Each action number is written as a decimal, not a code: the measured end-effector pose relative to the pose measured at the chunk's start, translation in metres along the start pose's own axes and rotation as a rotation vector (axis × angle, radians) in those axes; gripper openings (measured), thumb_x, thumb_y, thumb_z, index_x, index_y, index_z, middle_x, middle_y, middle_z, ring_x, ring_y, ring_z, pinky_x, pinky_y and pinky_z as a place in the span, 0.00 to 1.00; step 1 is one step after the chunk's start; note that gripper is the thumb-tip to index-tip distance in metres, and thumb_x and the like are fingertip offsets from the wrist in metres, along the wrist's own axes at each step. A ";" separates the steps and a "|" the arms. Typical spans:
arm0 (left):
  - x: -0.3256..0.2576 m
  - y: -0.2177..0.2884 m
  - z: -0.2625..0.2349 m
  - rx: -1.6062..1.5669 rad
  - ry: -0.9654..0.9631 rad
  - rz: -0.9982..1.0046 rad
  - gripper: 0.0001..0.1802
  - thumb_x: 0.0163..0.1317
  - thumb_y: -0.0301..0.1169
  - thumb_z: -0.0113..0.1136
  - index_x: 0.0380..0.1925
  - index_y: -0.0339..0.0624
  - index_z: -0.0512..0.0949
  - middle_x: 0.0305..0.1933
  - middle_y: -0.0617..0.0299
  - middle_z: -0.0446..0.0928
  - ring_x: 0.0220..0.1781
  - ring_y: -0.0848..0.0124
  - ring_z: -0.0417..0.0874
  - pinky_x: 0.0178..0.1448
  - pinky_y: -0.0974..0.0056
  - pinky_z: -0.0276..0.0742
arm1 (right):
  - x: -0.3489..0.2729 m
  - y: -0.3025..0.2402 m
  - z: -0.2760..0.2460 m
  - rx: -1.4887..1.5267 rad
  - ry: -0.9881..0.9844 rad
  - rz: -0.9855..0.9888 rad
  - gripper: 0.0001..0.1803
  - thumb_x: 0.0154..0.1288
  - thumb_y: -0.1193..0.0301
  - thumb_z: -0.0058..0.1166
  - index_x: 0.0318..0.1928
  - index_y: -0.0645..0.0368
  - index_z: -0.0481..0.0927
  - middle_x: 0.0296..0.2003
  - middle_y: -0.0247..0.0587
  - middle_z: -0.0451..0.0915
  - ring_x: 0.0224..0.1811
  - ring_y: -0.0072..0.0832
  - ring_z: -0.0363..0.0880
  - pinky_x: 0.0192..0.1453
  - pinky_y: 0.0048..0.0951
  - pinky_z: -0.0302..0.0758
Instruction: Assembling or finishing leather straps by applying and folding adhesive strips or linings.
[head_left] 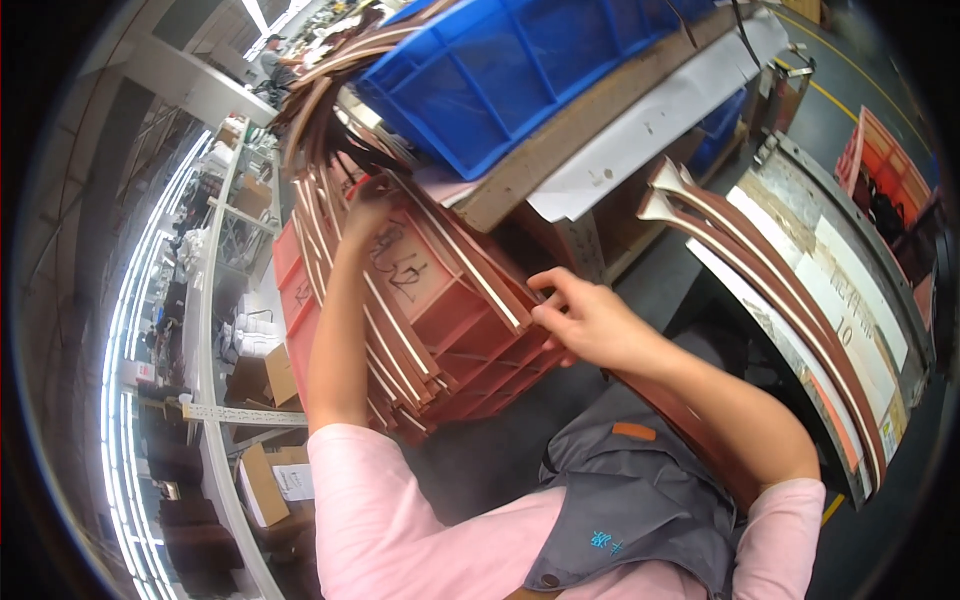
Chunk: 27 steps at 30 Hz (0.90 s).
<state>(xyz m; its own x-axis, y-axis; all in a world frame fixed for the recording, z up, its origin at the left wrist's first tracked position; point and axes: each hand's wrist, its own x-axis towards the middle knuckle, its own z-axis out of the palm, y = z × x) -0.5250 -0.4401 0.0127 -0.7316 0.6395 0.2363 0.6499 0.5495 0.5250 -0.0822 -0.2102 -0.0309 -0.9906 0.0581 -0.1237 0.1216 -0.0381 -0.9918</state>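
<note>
Long brown strips with pale edges (390,330) drape over the side of a red plastic crate (470,355). My left hand (374,205) reaches to the upper part of these strips at the crate's top; it is blurred, and its fingers are partly hidden. More strips (465,255) slope down across the crate toward my right hand (585,318). That hand's fingers are curled, with thumb and forefinger closed at the lower end of a brown strip. Another brown strip (680,425) runs beneath my right forearm, beside my grey apron (640,480).
A blue plastic bin (520,80) rests on a wooden-edged table (560,140) ahead. At right, more brown strips (770,270) lie over a pale board (850,300). Metal shelving (215,330) with cartons lines the left. A person (270,60) is far back.
</note>
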 end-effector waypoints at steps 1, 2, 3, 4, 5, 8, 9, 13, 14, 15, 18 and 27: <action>-0.010 -0.012 -0.079 0.548 0.062 0.213 0.23 0.78 0.33 0.59 0.68 0.33 0.78 0.56 0.45 0.88 0.53 0.57 0.93 0.54 0.55 0.88 | -0.015 -0.015 -0.003 -0.052 -0.045 -0.187 0.21 0.83 0.68 0.56 0.69 0.62 0.73 0.42 0.41 0.87 0.38 0.26 0.88 0.38 0.30 0.87; -0.001 0.013 0.033 0.564 0.029 0.178 0.25 0.78 0.41 0.60 0.67 0.38 0.80 0.60 0.46 0.88 0.59 0.56 0.91 0.60 0.52 0.84 | -0.027 0.019 -0.040 -0.217 0.094 -0.106 0.21 0.82 0.69 0.57 0.68 0.62 0.74 0.42 0.41 0.87 0.39 0.26 0.88 0.40 0.30 0.86; -0.029 0.106 0.101 0.496 -0.037 0.091 0.25 0.78 0.44 0.58 0.59 0.32 0.83 0.54 0.39 0.87 0.58 0.40 0.87 0.66 0.44 0.80 | -0.058 0.042 -0.076 -0.329 0.213 -0.046 0.20 0.81 0.69 0.58 0.67 0.61 0.76 0.41 0.41 0.88 0.38 0.27 0.88 0.41 0.31 0.84; -0.050 0.124 0.074 0.330 -0.003 0.199 0.26 0.78 0.44 0.60 0.61 0.33 0.83 0.57 0.41 0.88 0.60 0.47 0.89 0.66 0.51 0.81 | -0.085 0.032 -0.086 -0.404 0.245 -0.102 0.19 0.80 0.69 0.59 0.66 0.60 0.78 0.40 0.42 0.88 0.37 0.27 0.87 0.43 0.32 0.83; -0.069 0.162 0.067 0.100 -0.082 0.232 0.24 0.79 0.41 0.61 0.63 0.33 0.83 0.58 0.47 0.89 0.59 0.58 0.90 0.64 0.59 0.82 | -0.114 0.022 -0.097 -0.419 0.331 -0.037 0.15 0.78 0.67 0.58 0.58 0.60 0.81 0.37 0.49 0.90 0.40 0.47 0.90 0.45 0.44 0.83; -0.149 0.260 0.067 -0.091 -0.069 0.156 0.17 0.80 0.31 0.60 0.61 0.35 0.86 0.52 0.57 0.90 0.53 0.70 0.89 0.58 0.67 0.82 | -0.183 0.039 -0.113 -0.565 0.449 -0.031 0.11 0.77 0.67 0.59 0.52 0.59 0.85 0.36 0.50 0.89 0.39 0.47 0.89 0.43 0.42 0.82; -0.175 0.298 0.063 -0.173 -0.168 0.111 0.15 0.79 0.30 0.61 0.58 0.35 0.86 0.49 0.57 0.90 0.50 0.71 0.88 0.56 0.67 0.82 | -0.204 0.043 -0.115 -0.474 0.455 0.064 0.09 0.76 0.68 0.59 0.48 0.59 0.87 0.36 0.49 0.89 0.38 0.45 0.90 0.43 0.42 0.82; -0.210 0.334 0.236 -0.460 -0.677 0.146 0.09 0.73 0.28 0.67 0.43 0.32 0.86 0.39 0.58 0.88 0.41 0.72 0.86 0.48 0.66 0.81 | -0.279 0.132 -0.094 -0.573 0.539 0.294 0.09 0.73 0.71 0.64 0.50 0.60 0.87 0.35 0.45 0.89 0.36 0.35 0.91 0.43 0.33 0.84; -0.215 0.325 0.270 -0.476 -0.819 0.194 0.09 0.69 0.28 0.71 0.44 0.33 0.85 0.41 0.56 0.87 0.43 0.68 0.87 0.51 0.64 0.81 | -0.280 0.144 -0.080 -0.543 0.547 0.278 0.10 0.72 0.70 0.66 0.49 0.60 0.87 0.37 0.46 0.89 0.37 0.37 0.91 0.44 0.34 0.85; -0.230 0.306 0.305 -0.509 -0.891 0.299 0.11 0.66 0.27 0.73 0.45 0.34 0.84 0.44 0.56 0.86 0.48 0.64 0.87 0.54 0.61 0.81 | -0.278 0.156 -0.063 -0.617 0.574 0.231 0.13 0.69 0.69 0.69 0.50 0.60 0.85 0.42 0.47 0.87 0.45 0.41 0.89 0.51 0.39 0.85; -0.265 0.292 0.339 -0.130 -0.855 0.754 0.21 0.57 0.24 0.78 0.49 0.40 0.79 0.53 0.56 0.78 0.58 0.56 0.79 0.59 0.55 0.79 | -0.266 0.183 -0.033 -1.002 0.548 0.194 0.21 0.60 0.69 0.73 0.50 0.61 0.79 0.45 0.48 0.81 0.50 0.48 0.83 0.57 0.46 0.80; -0.241 0.321 0.321 -0.056 -0.977 0.882 0.20 0.54 0.31 0.80 0.41 0.42 0.77 0.45 0.56 0.78 0.55 0.54 0.79 0.59 0.53 0.73 | -0.283 0.144 -0.025 -0.792 0.706 0.070 0.19 0.61 0.69 0.75 0.43 0.61 0.76 0.38 0.47 0.82 0.43 0.48 0.84 0.44 0.45 0.80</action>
<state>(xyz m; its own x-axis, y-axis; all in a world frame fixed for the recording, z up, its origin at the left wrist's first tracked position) -0.0744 -0.2456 -0.1380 0.3959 0.9047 -0.1575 0.8026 -0.2576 0.5381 0.2177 -0.2070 -0.1396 -0.7504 0.6560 0.0810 0.4344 0.5818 -0.6876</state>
